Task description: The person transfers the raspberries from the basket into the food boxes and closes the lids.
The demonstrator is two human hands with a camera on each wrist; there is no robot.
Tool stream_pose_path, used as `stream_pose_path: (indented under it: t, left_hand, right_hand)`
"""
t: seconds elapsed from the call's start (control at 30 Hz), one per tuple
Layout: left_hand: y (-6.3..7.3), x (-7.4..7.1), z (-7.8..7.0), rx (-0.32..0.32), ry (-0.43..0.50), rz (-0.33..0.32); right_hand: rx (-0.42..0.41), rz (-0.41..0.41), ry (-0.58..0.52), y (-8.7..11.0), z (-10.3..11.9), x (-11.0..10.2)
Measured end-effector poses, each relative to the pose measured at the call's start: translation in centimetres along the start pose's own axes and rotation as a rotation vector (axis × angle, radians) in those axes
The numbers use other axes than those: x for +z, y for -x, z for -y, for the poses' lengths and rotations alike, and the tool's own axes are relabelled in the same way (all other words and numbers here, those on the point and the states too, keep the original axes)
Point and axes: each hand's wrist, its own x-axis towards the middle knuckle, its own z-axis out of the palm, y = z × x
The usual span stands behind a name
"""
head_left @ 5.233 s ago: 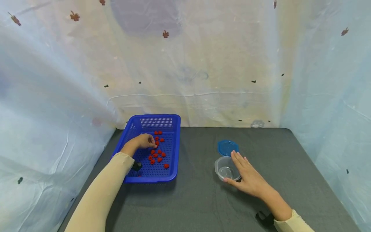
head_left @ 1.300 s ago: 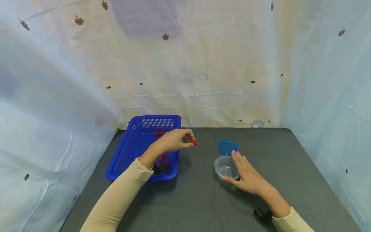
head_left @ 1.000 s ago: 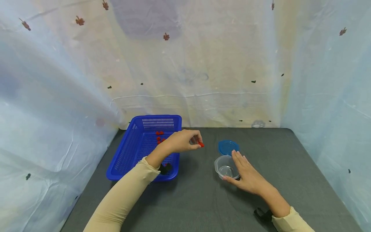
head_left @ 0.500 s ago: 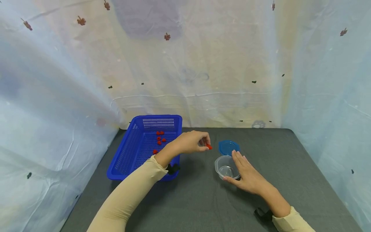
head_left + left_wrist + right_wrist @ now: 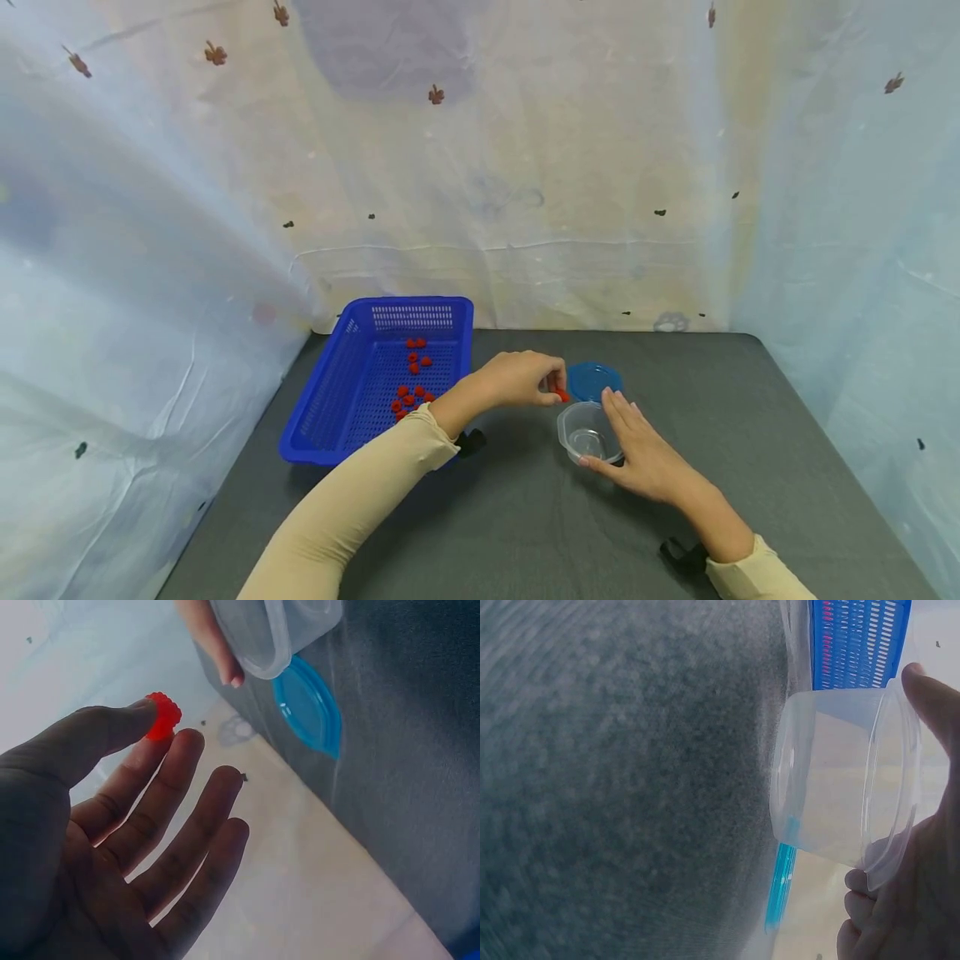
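Note:
A red raspberry [image 5: 165,716] is pinched between the thumb and index finger of my left hand [image 5: 521,379], its other fingers spread loosely. That hand hovers just left of a clear plastic container [image 5: 581,432], above the rim's far-left side. My right hand [image 5: 648,458] holds the container by its rim, thumb on the near side and fingers on the far right side. In the right wrist view the clear container wall [image 5: 832,772] stands upright on the table, with nothing seen inside. Several more raspberries [image 5: 408,400] lie in a blue basket [image 5: 322,417], some hidden behind my left forearm.
A blue lid [image 5: 592,381] lies flat on the dark grey tabletop [image 5: 525,525], just behind the container. The perforated basket stands at the left. A pale patterned sheet [image 5: 540,167] hangs behind the table and along both sides.
My left hand has picked a raspberry from the basket and carried it right, towards the container. My right hand has stayed at the container's rim.

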Motion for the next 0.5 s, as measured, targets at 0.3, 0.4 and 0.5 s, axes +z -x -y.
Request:
stream_pose_path:
  t: [0.3, 0.4, 0.5]
  left_hand:
    - [-0.7, 0.9, -0.7, -0.011, -0.025, 0.047]
    - [-0.9, 1.3, -0.8, -0.015, -0.034, 0.055]
    - [-1.1, 1.6, -1.0, -0.011, -0.047, 0.057]
  right_hand:
    - [-0.001, 0.0, -0.014, 0.0, 0.0, 0.1]
    - [0.002, 0.003, -0.016, 0.0, 0.0, 0.1]
    - [0.011, 0.007, -0.021, 0.0, 0.2, 0.0]
